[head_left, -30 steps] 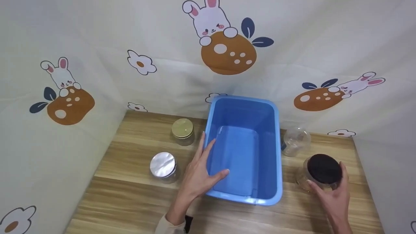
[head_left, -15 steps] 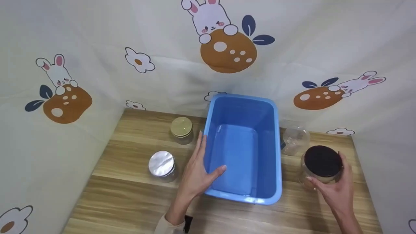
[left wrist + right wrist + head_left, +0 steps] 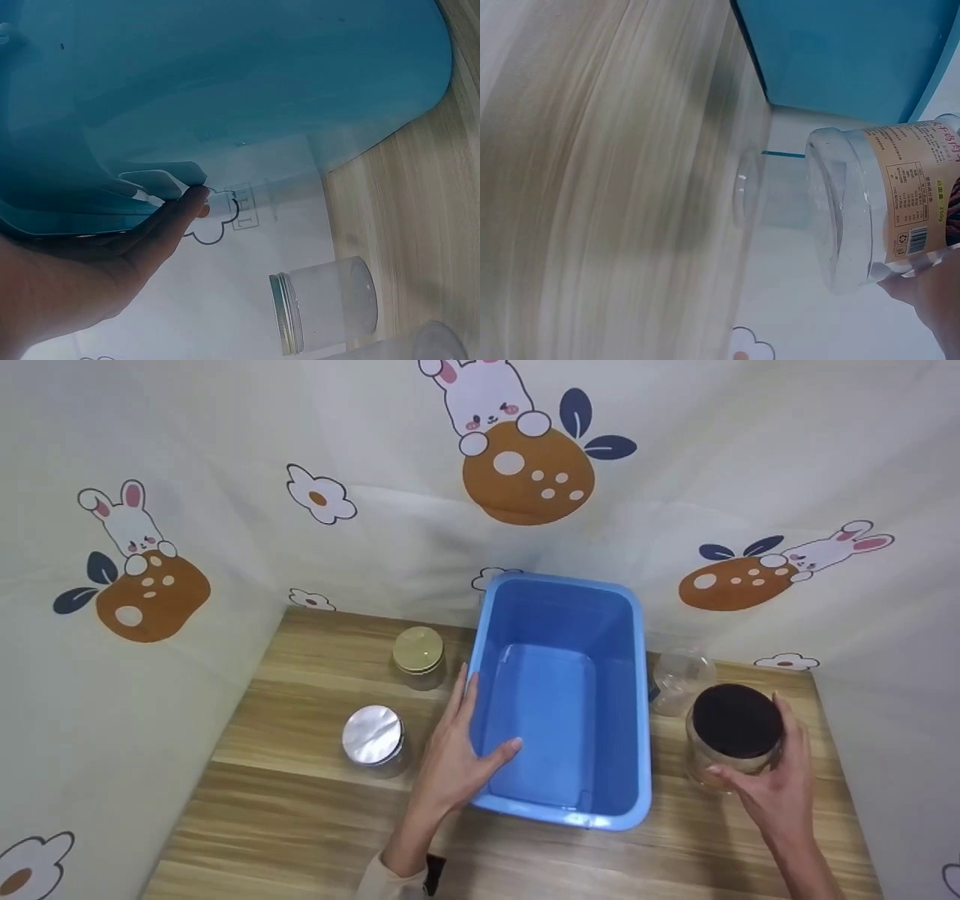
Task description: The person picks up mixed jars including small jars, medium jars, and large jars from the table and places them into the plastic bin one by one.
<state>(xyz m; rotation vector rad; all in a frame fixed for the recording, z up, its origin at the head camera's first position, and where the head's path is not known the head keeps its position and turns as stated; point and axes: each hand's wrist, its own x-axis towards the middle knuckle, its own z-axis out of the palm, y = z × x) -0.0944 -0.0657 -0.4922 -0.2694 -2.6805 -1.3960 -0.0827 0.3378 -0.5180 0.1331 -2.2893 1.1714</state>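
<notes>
My right hand [image 3: 776,791] grips a clear plastic jar with a black lid [image 3: 737,721], thumb on the near side and fingers on the far right. In the right wrist view, a printed label wraps this labelled jar [image 3: 911,199], and its base hangs apart from the table. My left hand [image 3: 455,765] rests at the left rim of a blue plastic basin [image 3: 639,720], fingers straight along the outside and thumb reaching over the inside. In the left wrist view, the fingers [image 3: 169,229] lie against the basin wall [image 3: 247,75].
Left of the basin stand a gold-lidded jar [image 3: 419,651] and a silver-lidded jar [image 3: 373,737]. A clear container [image 3: 682,679] stands right of the basin, behind the held jar. Printed cloth walls [image 3: 390,532] border the wooden table [image 3: 255,810] at back and sides.
My right hand has lifted the black-lidded jar off the table and moved it slightly away from me. The left hand has stayed at the basin's rim, its fingers shifting slightly to the left.
</notes>
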